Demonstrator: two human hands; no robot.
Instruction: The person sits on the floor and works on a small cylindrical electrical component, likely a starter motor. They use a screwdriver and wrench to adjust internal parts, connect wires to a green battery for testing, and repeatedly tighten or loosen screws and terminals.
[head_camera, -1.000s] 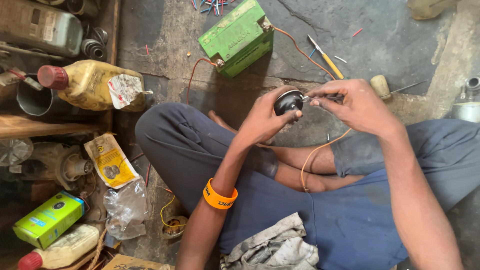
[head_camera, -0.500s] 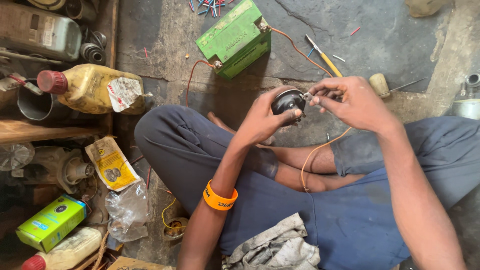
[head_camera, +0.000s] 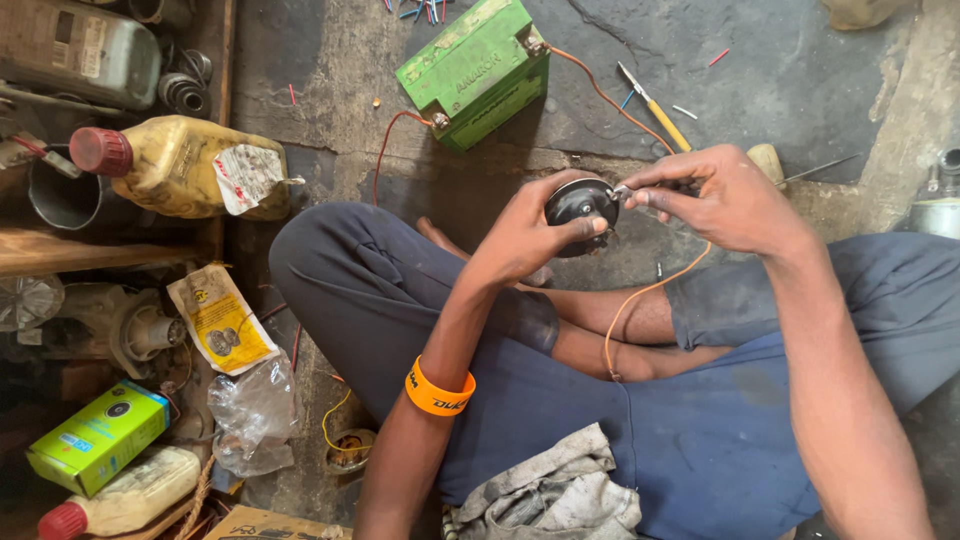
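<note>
I sit cross-legged on a stone floor. My left hand (head_camera: 530, 232) grips a round black horn-like part (head_camera: 578, 203), thumb across its face. My right hand (head_camera: 722, 198) pinches a small metal terminal at the part's right edge, fingers closed on it. An orange wire (head_camera: 640, 300) loops from under my right hand down to my lap. A green battery (head_camera: 478, 68) lies on the floor beyond my hands, with a red wire (head_camera: 385, 150) and an orange wire at its terminals. An orange band circles my left wrist.
A yellow-handled tool (head_camera: 655, 105) lies right of the battery. At left are a dirty yellow oil bottle (head_camera: 185, 165), a metal can (head_camera: 75, 50), a green box (head_camera: 98, 435), a plastic bag (head_camera: 255, 415) and a yellow packet (head_camera: 222, 320). A grey rag (head_camera: 555, 490) rests on my lap.
Both hands and the black part stay in nearly the same place. My right fingers have shifted slightly at the part's edge. The view has drifted a little.
</note>
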